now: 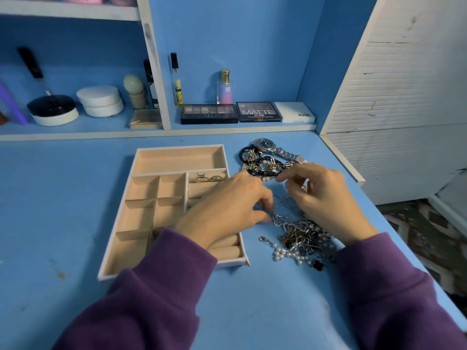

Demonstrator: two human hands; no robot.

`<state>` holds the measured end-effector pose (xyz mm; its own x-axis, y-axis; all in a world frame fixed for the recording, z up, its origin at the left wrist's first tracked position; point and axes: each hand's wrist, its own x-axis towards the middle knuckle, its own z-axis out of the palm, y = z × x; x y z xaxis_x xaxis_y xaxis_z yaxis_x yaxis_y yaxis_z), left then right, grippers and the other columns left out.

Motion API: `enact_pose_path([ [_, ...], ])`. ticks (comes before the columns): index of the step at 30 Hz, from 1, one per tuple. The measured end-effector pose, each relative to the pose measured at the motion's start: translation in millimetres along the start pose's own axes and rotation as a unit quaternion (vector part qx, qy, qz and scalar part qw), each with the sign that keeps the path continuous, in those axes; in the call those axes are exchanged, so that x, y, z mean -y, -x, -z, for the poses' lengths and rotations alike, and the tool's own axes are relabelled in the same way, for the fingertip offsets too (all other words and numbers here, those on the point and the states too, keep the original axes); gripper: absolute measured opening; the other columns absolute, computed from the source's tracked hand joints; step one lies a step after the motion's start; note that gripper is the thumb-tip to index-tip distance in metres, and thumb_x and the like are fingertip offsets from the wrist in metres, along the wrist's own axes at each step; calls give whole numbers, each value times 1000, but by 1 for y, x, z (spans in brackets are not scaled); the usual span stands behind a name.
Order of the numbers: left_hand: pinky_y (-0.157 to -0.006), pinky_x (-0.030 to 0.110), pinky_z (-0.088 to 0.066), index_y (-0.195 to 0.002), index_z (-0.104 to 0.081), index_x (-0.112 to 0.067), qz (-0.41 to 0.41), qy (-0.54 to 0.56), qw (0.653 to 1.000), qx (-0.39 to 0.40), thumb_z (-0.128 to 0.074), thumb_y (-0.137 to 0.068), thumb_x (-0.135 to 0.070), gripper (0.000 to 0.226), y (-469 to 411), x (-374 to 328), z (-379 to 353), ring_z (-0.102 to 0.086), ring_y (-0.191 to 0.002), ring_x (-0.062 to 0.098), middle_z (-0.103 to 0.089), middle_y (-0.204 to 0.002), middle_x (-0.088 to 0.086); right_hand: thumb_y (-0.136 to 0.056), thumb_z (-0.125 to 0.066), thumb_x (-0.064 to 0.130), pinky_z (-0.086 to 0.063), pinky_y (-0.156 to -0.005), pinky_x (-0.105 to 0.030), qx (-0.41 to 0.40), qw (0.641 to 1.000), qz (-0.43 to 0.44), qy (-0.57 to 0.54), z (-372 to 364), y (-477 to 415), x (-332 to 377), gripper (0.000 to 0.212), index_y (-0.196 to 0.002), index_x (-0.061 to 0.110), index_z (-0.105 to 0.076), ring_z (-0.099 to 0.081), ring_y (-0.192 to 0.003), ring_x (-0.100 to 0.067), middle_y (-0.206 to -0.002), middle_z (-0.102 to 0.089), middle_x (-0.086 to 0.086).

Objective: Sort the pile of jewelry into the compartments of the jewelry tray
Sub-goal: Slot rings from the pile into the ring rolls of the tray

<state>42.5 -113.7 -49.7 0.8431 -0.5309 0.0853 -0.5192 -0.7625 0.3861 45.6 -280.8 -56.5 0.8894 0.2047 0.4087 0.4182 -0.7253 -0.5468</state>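
Beige felt-lined jewelry tray (177, 160) with a white rim and square and oblong compartments sits flat on the matte blue table (63, 198), with two gold rings (209, 177) in its upper right compartment. Just right of it lies the pile of jewelry (300, 236): tangled chains, pearl strands, black beads and a steel-link watch (267, 145) at the far end. The left hand (227, 205) pinches a thin silver chain (279, 219) at the pile's edge; the right hand (326, 198) is curled over the pile, close beside the left, grip unclear.
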Motion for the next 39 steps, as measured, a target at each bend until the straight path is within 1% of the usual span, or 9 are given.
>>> enact_pose_path([
  [5,-71,22,-41,-82,-69,-27,13,21,999,-26,-67,-80,-28,3,3,-3,0,-49,-75,2,-55,-73,-17,-78,-60,2,-33,-65,-5,14,1000,3,20,-2,0,-3,20,-85,18,-71,-49,-71,2,-73,-59,11],
  [9,-73,26,-48,-79,-69,-27,21,59,996,-69,-69,-78,-25,2,5,-4,0,-53,-68,1,-57,-68,-18,-77,-70,23,-32,-73,-17,46,995,3,84,-6,0,-8,16,-93,23,-72,-40,-87,-13,-84,-57,2],
  [15,-72,34,-49,-76,-68,-28,36,94,984,-149,-70,-77,-25,4,8,1,1,-55,-70,6,-64,-71,-13,-72,-72,42,-32,-74,-26,60,989,-15,137,-5,2,-7,25,-91,26,-71,-36,-89,-15,-84,-50,4],
  [20,-72,34,-50,-77,-69,-28,47,101,983,-147,-69,-78,-27,1,9,1,3,-56,-73,7,-65,-74,-11,-74,-68,45,-32,-77,-30,78,988,-41,124,-7,1,-7,20,-86,29,-68,-33,-86,-13,-77,-42,12],
  [24,-72,32,-49,-78,-69,-27,49,104,981,-154,-69,-78,-27,1,9,-1,4,-56,-72,6,-65,-73,-11,-76,-66,47,-24,-76,-31,109,985,-60,117,-6,1,-5,17,-84,32,-64,-32,-88,-12,-83,-46,9],
  [28,-71,30,-49,-76,-69,-27,51,107,980,-159,-70,-77,-26,2,10,-1,5,-55,-70,5,-63,-71,-13,-76,-66,46,-22,-77,-31,111,986,-61,109,-4,1,-4,16,-83,32,-60,-34,-91,-12,-87,-50,7],
  [32,-70,27,-49,-77,-69,-26,52,123,977,-166,-71,-76,-25,2,11,-2,6,-56,-67,4,-65,-70,-12,-75,-72,33,-29,-77,-30,86,992,-32,88,-7,1,-1,16,-80,29,-58,-42,-83,-10,-76,-54,14],
  [35,-66,20,-47,-77,-70,-24,56,146,971,-180,-73,-74,-23,4,12,-3,8,-56,-63,5,-67,-67,-10,-74,-73,13,-36,-65,-15,78,996,-7,41,-9,2,4,20,-75,25,-56,-47,-72,-4,-67,-52,15],
  [39,-61,14,-44,-73,-73,-27,66,165,964,-199,-75,-73,-24,4,21,3,18,-58,-63,4,-69,-66,-12,-73,-72,7,-37,-61,-6,66,998,4,21,-11,2,6,14,-74,19,-65,-51,-65,-3,-67,-59,9],
])
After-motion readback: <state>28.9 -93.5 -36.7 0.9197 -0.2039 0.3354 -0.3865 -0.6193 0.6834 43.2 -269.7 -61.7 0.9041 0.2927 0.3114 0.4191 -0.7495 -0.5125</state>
